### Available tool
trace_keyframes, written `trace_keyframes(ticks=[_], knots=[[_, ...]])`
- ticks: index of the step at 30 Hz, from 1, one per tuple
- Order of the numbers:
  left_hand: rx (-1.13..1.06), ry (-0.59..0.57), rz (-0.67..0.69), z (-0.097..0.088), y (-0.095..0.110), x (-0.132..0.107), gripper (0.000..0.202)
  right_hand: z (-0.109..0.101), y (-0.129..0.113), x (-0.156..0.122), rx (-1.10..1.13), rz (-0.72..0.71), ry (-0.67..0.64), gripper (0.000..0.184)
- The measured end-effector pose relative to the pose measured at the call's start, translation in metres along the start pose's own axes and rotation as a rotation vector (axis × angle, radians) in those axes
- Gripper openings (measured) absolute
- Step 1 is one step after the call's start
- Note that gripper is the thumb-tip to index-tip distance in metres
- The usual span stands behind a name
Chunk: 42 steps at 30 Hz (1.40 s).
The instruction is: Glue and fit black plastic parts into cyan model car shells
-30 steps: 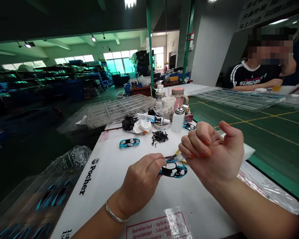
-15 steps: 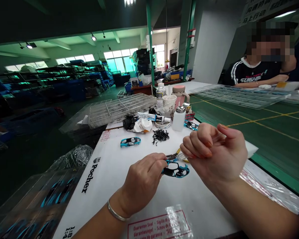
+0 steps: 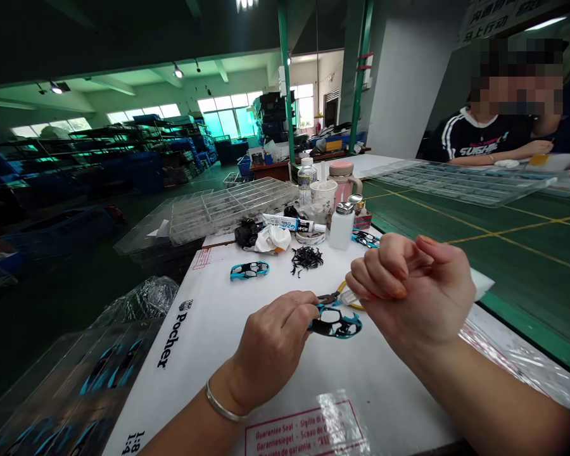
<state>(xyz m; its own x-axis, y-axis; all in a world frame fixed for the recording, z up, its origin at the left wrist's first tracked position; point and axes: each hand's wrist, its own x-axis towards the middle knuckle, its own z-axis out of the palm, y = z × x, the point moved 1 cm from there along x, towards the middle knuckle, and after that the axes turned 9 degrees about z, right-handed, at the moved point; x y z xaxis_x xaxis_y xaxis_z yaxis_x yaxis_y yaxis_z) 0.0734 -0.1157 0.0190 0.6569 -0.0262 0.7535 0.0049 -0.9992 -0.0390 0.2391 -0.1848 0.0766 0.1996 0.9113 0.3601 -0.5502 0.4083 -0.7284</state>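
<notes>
My left hand (image 3: 280, 335), with a silver bangle at its wrist, pinches one end of a blue and black model car body shell (image 3: 337, 322) just above the white board. The hand hides that end of the shell. Raised to the right of the shell is my right hand (image 3: 415, 288), its fingers curled toward the palm and the thumb apart; nothing shows in it. Pliers with yellow handles (image 3: 331, 297) lie behind the shell, partly covered by my right hand. Farther back is a pile of small black parts (image 3: 306, 258). Another body shell (image 3: 249, 270) rests left of the pile.
Behind the parts stand a white pump bottle (image 3: 342, 227), a glue tube (image 3: 292, 224), a paper cup (image 3: 323, 195) and a pink mug (image 3: 342, 180). Clear divided trays (image 3: 232, 206) lie at the back left. A co-worker (image 3: 494, 136) sits across the green table (image 3: 456, 221).
My right hand has shifted very slightly to the right. The shell stays in my left hand.
</notes>
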Motion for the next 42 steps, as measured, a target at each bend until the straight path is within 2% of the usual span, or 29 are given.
trace_keyframes(ticks=[38, 42], knots=[[0.008, -0.012, -0.019, -0.001, -0.0016, -0.002, 0.022, -0.0022, -0.0024, -0.0016, -0.03, -0.011, 0.036, 0.035], [0.017, 0.005, -0.01, -0.0008, -0.0032, -0.0015, 0.023, 0.0005, -0.0034, -0.001, -0.066, -0.02, 0.005, 0.036]])
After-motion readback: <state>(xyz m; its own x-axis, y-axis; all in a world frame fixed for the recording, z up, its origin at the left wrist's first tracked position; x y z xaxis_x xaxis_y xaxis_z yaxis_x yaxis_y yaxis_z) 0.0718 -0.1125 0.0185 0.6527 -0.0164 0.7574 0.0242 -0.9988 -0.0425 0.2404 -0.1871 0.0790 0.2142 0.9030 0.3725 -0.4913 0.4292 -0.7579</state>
